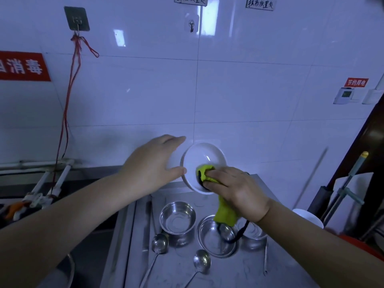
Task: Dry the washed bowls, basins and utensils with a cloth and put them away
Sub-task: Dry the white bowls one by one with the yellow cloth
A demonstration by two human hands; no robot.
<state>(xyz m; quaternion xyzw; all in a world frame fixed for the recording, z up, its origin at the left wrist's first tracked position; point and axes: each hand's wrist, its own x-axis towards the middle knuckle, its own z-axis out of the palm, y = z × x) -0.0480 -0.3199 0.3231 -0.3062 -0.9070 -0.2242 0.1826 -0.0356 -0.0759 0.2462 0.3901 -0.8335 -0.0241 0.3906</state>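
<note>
My left hand grips a white bowl by its left rim and holds it tilted, opening toward me, above the steel counter. My right hand presses a yellow-green cloth against the bowl's inner lower side; the cloth's tail and a dark cord hang down below my palm. Under the hands stand a steel bowl, a second steel bowl and a third one partly hidden by the cloth. Two ladles lie on the counter.
The steel counter meets the white tiled wall. A sink area with pipes lies at left, with red string hanging from a wall hook. Another white bowl and metal poles stand at right.
</note>
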